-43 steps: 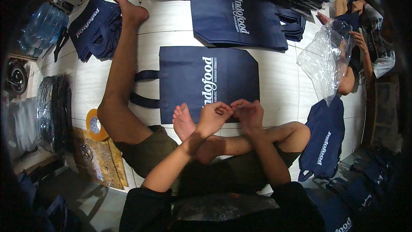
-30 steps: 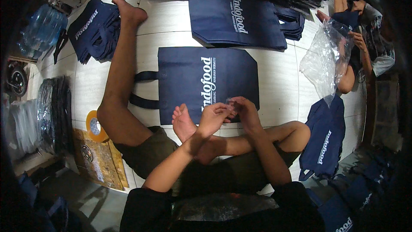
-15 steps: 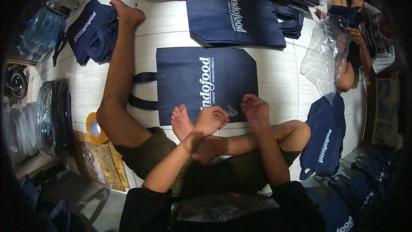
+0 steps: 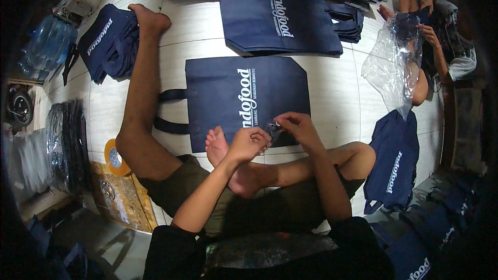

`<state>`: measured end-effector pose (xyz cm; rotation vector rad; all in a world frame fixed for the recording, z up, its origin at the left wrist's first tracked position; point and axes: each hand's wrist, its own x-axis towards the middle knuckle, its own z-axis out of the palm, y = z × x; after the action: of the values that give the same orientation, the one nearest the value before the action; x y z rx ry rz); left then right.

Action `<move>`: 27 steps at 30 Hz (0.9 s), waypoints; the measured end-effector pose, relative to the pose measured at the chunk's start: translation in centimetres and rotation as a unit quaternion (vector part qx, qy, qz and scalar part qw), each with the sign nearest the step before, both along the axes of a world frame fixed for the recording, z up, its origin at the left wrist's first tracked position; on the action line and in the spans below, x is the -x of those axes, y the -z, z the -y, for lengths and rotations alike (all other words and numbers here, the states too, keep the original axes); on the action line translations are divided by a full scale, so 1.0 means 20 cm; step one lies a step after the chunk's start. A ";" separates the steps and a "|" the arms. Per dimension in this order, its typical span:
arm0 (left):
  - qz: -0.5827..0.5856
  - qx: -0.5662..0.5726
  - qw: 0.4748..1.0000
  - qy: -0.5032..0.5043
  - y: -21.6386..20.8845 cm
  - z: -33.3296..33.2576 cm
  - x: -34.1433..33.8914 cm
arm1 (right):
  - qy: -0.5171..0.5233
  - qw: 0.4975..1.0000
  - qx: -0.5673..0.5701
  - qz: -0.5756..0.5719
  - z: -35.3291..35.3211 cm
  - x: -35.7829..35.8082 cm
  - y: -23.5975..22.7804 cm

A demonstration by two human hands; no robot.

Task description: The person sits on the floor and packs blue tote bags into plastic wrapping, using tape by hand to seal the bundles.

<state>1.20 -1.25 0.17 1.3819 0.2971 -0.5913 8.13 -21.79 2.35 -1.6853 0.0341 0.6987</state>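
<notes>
A navy fabric tote bag [image 4: 220, 93] with white lettering lies flat on the floor before me, its handles [image 4: 174, 126] pointing left. Over its near edge, my left hand [image 4: 250, 144] is closed, fingers curled at one end of a small, shiny piece of clear film [image 4: 272, 126]. My right hand [image 4: 299, 130] pinches the other end between thumb and fingertips. Whether the film is tape or a scrap of plastic is unclear. My bare foot [image 4: 218, 148] rests beside the left hand, against the bag's near edge.
A stack of navy bags [image 4: 259, 21] lies beyond, another pile [image 4: 111, 41] at far left. A yellow-rimmed tape roll [image 4: 110, 156] stands by my left knee. One more bag [image 4: 391, 161] lies at right. Another person [image 4: 441, 46] sits far right, handling a clear plastic sheet [image 4: 386, 72].
My right hand has moved left and closed into a pinch near my left hand. The clear film now shows between both hands. The tote bag stays flat.
</notes>
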 end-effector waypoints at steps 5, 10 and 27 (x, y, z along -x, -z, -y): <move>0.001 0.003 1.000 -0.003 -0.02 -0.01 -0.01 | 0.060 0.998 -0.013 -0.020 0.01 -0.01 0.00; 0.014 -0.010 1.000 -0.007 -0.02 0.00 -0.01 | -0.017 0.999 -0.009 -0.042 -0.01 -0.01 -0.03; -0.002 0.046 0.998 0.036 -0.07 -0.06 -0.05 | -0.007 0.999 -0.016 -0.037 0.02 0.00 -0.01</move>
<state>2.28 -0.06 1.47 1.3079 0.2205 -0.6591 8.05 -22.19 2.53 -1.6292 0.0629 0.7672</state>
